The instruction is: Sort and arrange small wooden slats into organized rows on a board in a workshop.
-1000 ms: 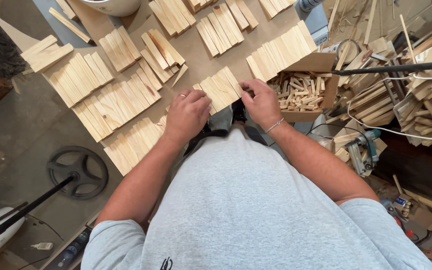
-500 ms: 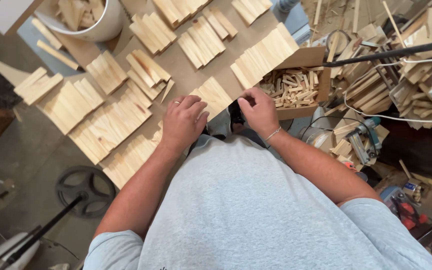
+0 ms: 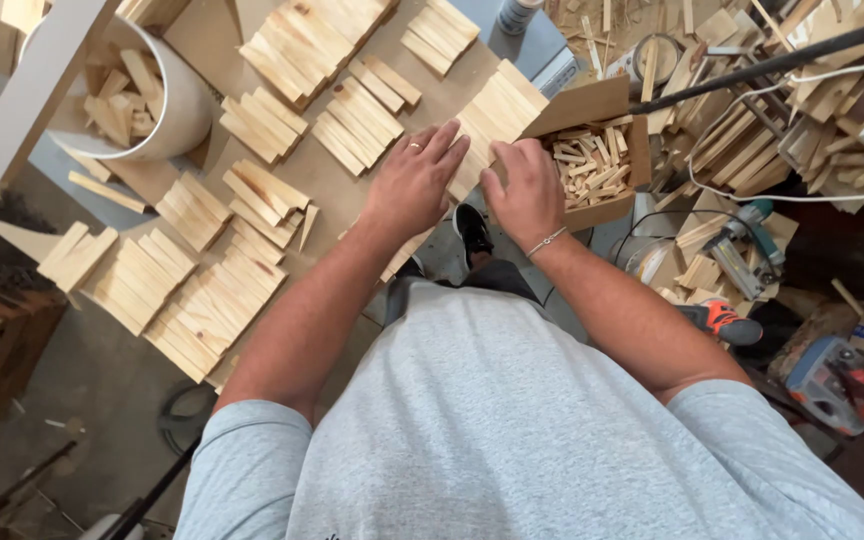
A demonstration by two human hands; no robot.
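Observation:
My left hand [image 3: 414, 182] lies flat with its fingers spread on the near end of a row of pale wooden slats [image 3: 500, 105]. That row sits on a brown board [image 3: 324, 180]. My right hand [image 3: 527, 192] is just to its right, fingers curled over the same slats' ends, beside an open cardboard box [image 3: 620, 100] of small wood offcuts. Both hands touch the row and almost meet. Many more slat rows [image 3: 207, 300] cover the board to the left.
A white bucket [image 3: 174, 105] of wood scraps stands at the back left under a white plank [image 3: 37, 95]. Right of the box lie piled offcuts [image 3: 752, 110], a white cable [image 3: 802, 195], and power tools [image 3: 837, 380]. A black shoe [image 3: 472, 232] shows below the hands.
Both hands have moved forward from the small bundle near my body to the slat row beside the box. My left hand has flattened out with fingers spread.

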